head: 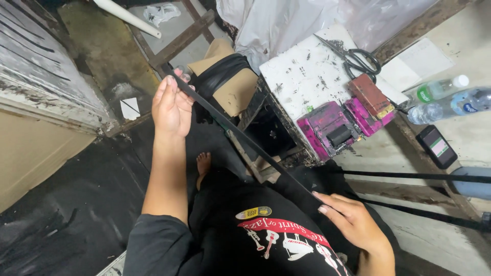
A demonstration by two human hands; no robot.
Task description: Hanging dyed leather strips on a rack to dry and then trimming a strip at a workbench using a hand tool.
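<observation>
From the head camera, looking down over the person's own lap: the left grip (171, 107) is raised at arm's length, its fingertips closed on the upper end of a long, narrow black strip (245, 138). The strip runs in a straight, taut line down from there to the right grip (353, 222), which is held low and close to the body. The right fingers lie nearly straight over the strip's lower end. Whether the thumb pinches it from below is hidden, so I cannot tell.

Beyond the strip's middle, on the far side from both grips, stands a stained white tabletop (302, 76). It carries black scissors (358, 59) and some pink boxes (332, 128) at its near edge. Outward of the right grip lie two plastic bottles (450, 105), a phone (436, 145) and more black strips (419, 176) stretched across the floor (these look like the same material).

As I judge it, the step in hand is pulling one length of strip straight between the two grips. Any further handling calls for keeping that tension even, and the left pinch must not slip off the end.
</observation>
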